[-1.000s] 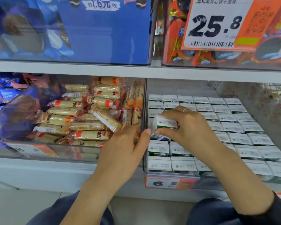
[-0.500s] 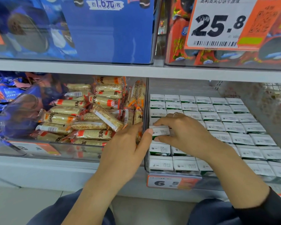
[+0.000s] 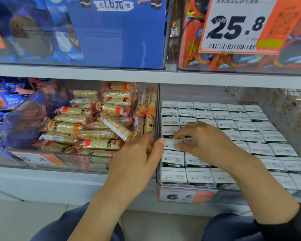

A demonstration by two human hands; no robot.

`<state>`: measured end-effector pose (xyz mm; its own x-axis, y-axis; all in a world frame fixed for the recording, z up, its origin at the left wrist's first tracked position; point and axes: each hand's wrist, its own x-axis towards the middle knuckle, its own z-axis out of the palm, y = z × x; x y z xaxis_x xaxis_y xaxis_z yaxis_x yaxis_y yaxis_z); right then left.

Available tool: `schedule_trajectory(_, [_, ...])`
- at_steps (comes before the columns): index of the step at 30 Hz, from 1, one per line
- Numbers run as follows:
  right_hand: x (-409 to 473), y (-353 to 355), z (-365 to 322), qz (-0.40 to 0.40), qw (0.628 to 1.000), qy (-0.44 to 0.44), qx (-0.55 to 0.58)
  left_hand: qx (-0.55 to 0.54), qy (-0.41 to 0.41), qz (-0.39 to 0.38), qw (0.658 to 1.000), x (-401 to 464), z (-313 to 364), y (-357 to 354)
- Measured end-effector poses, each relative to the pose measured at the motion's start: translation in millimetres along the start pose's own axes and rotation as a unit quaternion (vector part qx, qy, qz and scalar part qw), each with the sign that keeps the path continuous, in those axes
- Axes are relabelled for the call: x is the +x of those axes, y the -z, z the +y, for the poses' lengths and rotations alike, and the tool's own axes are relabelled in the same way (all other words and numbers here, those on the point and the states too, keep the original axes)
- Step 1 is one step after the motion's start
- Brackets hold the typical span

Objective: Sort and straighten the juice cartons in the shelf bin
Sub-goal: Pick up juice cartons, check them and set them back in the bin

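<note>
The carton in the left column of the shelf bin is pinched by the right hand, index finger curled over its far edge and thumb against its near edge, just right of the frame's centre. Its long axis is laid left to right, in line with the rows of juice cartons beside it, and it appears nearly seated in its slot. The left hand is laid against the bin's clear left wall, its thumb tip touching the carton's left end and its fingers relaxed, with nothing clasped.

The coming move is judged to turn on that left end: the carton lies between the two hands, so a small press down and toward the wall would square it with the column. The right hand is the nearer to the remaining rows, which stretch toward the right edge of the frame.
</note>
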<state>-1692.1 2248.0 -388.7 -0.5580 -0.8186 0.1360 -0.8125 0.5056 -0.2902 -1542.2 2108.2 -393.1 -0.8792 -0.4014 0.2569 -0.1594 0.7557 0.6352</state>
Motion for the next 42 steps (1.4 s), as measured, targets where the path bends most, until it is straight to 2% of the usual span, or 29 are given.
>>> schedule_trajectory(4, [4,11,4,0.011,0.997,-0.02,0.072,0.003,-0.004,-0.005,1.0,0,-1,0])
schedule_trajectory(7, [20,20,4,0.037,0.997,-0.027,0.065,-0.004,-0.007,-0.003,1.0,0,-1,0])
schedule_trajectory(14, [50,21,-6,-0.101,0.993,-0.009,-0.064,-0.011,-0.013,0.004,1.0,1,-2,0])
schedule_trajectory(20, [58,19,-6,-0.11,0.981,-0.009,-0.159,0.001,-0.014,0.0,1.0,2,0,1])
schedule_trajectory(23, [61,18,-5,-0.106,0.982,0.001,-0.156,0.004,-0.015,0.005,1.0,2,0,1])
schedule_trajectory(27, [57,24,1,-0.124,0.99,-0.006,-0.06,0.007,-0.022,0.0,1.0,1,1,3])
schedule_trajectory(31, [48,42,-2,-0.026,0.989,-0.029,0.141,0.011,-0.02,0.001,1.0,1,1,3])
schedule_trajectory(34, [34,56,-6,0.036,0.968,-0.041,0.244,0.013,-0.022,0.006,1.0,2,1,2])
schedule_trajectory(39, [-13,48,0,0.132,0.924,-0.114,0.34,0.006,-0.007,0.023,1.0,3,1,4])
schedule_trajectory(42, [-45,44,8,0.211,0.86,-0.155,0.439,-0.064,-0.041,0.105,0.992,2,12,6])
